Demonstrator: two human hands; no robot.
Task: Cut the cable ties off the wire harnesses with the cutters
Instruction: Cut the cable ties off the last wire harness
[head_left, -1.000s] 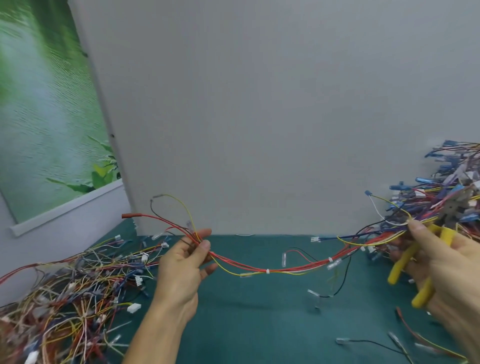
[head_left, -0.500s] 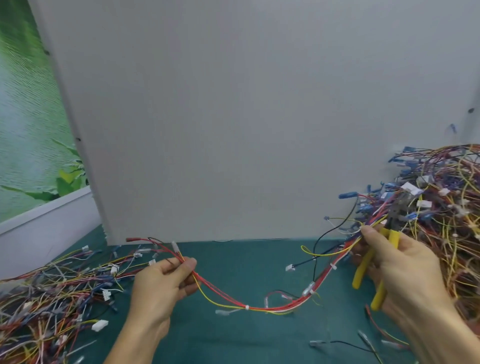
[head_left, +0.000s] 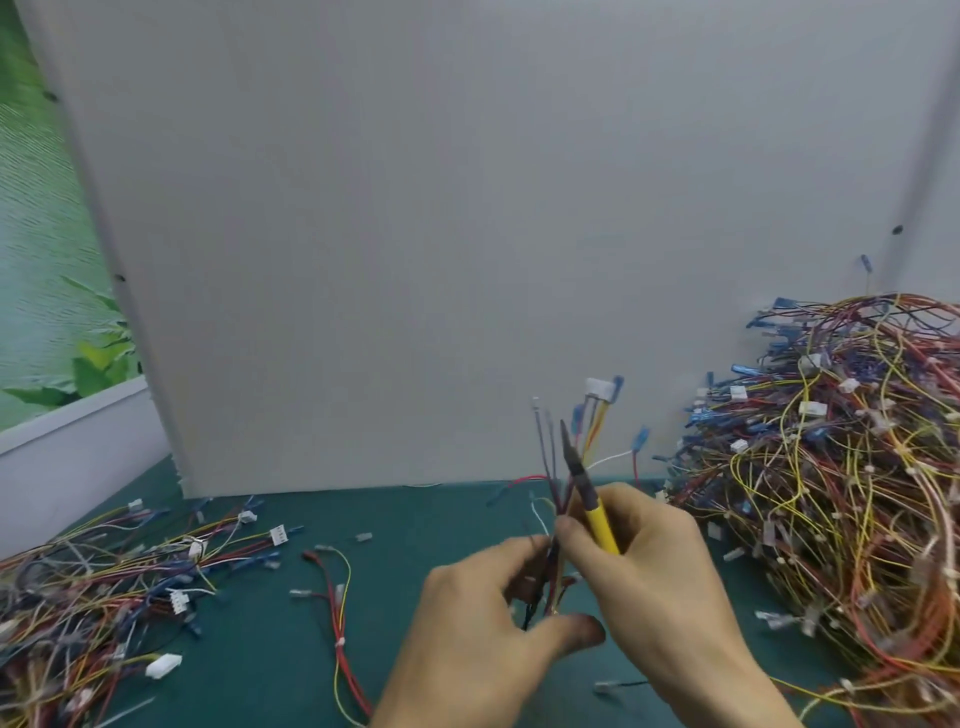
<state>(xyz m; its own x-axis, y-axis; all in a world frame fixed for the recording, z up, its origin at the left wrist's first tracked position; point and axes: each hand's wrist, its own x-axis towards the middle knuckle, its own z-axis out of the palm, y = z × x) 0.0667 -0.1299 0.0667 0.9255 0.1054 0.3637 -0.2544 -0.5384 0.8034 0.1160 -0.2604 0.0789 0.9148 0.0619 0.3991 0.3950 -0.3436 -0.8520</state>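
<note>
My right hand grips the yellow-handled cutters, whose dark jaws point up and look closed. Close beside it, my left hand holds a wire harness upright between the two hands. The harness's loose ends, with a white connector and blue terminals, fan out above the cutters. The blur and my fingers hide any cable tie on it. A red and yellow harness with a white tie lies on the green mat left of my hands.
A big tangled heap of harnesses fills the right side. A flatter pile of wires with white connectors lies at the left. A grey panel stands upright behind the mat. Loose terminals are scattered on the mat.
The long red harness stretched between my hands now lies on the mat. Both hands have come together at the middle, holding another harness upright, with the cutters pointing up.
</note>
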